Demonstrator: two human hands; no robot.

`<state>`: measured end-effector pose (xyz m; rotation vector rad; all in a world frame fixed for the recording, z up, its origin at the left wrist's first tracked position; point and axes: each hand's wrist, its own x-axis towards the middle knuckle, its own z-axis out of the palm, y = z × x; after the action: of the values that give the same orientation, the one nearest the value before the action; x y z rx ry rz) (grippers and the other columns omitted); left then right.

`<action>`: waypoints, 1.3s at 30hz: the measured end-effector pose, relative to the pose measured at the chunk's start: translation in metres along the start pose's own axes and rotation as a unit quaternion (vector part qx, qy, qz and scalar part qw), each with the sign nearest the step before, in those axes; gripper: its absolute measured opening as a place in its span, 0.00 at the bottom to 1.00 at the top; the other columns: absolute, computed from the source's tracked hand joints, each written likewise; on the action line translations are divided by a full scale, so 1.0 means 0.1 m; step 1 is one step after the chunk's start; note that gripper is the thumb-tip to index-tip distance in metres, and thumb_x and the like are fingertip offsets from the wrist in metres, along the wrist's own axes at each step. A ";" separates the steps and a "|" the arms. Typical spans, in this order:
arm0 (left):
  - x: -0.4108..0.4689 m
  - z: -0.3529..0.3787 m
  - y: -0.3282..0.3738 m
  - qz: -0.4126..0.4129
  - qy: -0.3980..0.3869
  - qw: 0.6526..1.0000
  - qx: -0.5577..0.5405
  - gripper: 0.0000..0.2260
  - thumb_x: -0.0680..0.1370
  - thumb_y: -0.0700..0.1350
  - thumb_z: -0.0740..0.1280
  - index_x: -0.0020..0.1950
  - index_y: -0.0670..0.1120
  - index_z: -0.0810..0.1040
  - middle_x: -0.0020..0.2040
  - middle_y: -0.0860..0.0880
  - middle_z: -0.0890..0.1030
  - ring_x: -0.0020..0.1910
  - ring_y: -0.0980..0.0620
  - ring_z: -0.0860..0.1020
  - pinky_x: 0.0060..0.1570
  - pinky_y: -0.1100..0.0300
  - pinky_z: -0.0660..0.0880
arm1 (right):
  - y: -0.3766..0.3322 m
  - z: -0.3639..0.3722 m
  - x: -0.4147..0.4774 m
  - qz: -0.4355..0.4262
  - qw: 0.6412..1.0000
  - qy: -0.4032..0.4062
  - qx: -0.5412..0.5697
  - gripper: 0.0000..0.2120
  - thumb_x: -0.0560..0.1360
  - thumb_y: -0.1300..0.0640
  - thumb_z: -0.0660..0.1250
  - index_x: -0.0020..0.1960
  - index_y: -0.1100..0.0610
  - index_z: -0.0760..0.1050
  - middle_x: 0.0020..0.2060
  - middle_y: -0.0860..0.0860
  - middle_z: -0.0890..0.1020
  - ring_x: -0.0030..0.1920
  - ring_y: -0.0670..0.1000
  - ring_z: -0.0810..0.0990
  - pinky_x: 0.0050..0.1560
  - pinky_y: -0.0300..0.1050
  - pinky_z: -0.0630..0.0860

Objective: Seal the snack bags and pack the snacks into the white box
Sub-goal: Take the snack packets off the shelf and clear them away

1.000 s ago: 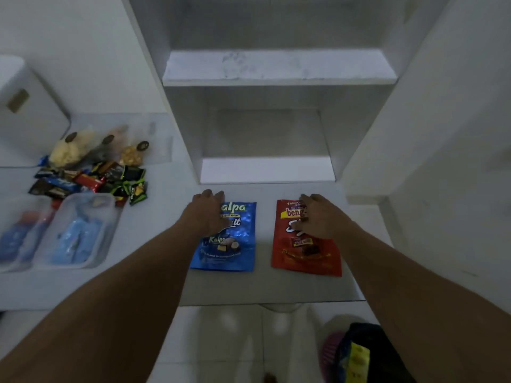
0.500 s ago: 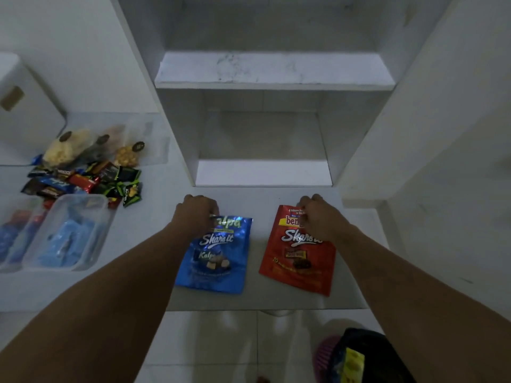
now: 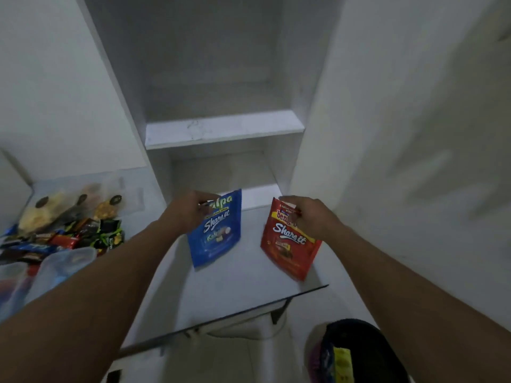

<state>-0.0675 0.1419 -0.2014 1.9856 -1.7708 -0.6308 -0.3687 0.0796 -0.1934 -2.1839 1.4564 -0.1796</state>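
counter [image 3: 235,283] white, backed by shelf niche [image 3: 224,128]. below niche, glossy blue pouch [image 3: 215,241] is pinched at top by left hand [image 3: 185,214]; red pouch [image 3: 290,252] likewise by right hand [image 3: 312,217].

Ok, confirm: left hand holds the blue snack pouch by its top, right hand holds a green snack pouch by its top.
Wrong colour: the head view shows the right hand holding a red snack pouch, not green. The rest stands.
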 end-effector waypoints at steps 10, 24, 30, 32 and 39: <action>-0.12 0.11 1.13 0.136 -0.039 0.989 -0.050 0.17 0.79 0.43 0.66 0.67 0.56 0.78 0.51 0.48 0.84 0.47 0.47 0.82 0.48 0.52 0.77 | 0.24 -0.46 -1.43 0.112 0.983 0.145 0.011 0.25 0.79 0.59 0.62 0.74 0.43 0.68 0.60 0.54 0.82 0.56 0.56 0.82 0.54 0.47 0.78; -0.48 2.11 2.61 0.232 -0.158 0.958 -0.064 0.17 0.80 0.44 0.65 0.69 0.54 0.76 0.58 0.48 0.83 0.51 0.50 0.81 0.47 0.60 0.75 | 1.94 0.06 -2.95 0.308 0.927 0.212 0.024 0.24 0.80 0.58 0.59 0.75 0.47 0.67 0.62 0.56 0.81 0.58 0.58 0.81 0.57 0.52 0.79; -0.52 3.40 2.57 0.203 -0.166 0.964 -0.052 0.18 0.80 0.45 0.64 0.70 0.55 0.75 0.60 0.47 0.83 0.54 0.47 0.81 0.52 0.55 0.79 | 2.90 0.81 -3.04 0.347 0.917 0.195 0.041 0.25 0.79 0.60 0.59 0.75 0.48 0.67 0.63 0.56 0.81 0.59 0.59 0.80 0.58 0.51 0.78; -0.52 3.82 2.48 0.179 -0.170 0.968 -0.050 0.18 0.81 0.46 0.64 0.70 0.54 0.75 0.59 0.46 0.83 0.52 0.47 0.82 0.51 0.53 0.79 | 3.18 1.06 -3.02 0.349 0.917 0.188 0.043 0.25 0.79 0.61 0.59 0.75 0.48 0.68 0.62 0.56 0.81 0.59 0.59 0.80 0.58 0.52 0.78; -0.56 5.24 2.14 0.117 -0.172 0.977 -0.045 0.18 0.81 0.45 0.63 0.71 0.55 0.74 0.60 0.44 0.82 0.53 0.45 0.81 0.53 0.55 0.79 | 4.09 1.92 -2.86 0.363 0.917 0.146 0.077 0.26 0.79 0.61 0.61 0.75 0.49 0.66 0.61 0.56 0.81 0.60 0.60 0.79 0.58 0.56 0.78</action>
<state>-0.5491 0.1724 -0.5022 1.6467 -2.0936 -1.0007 -0.7539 0.2772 -0.5074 -1.4049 2.2302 -0.3482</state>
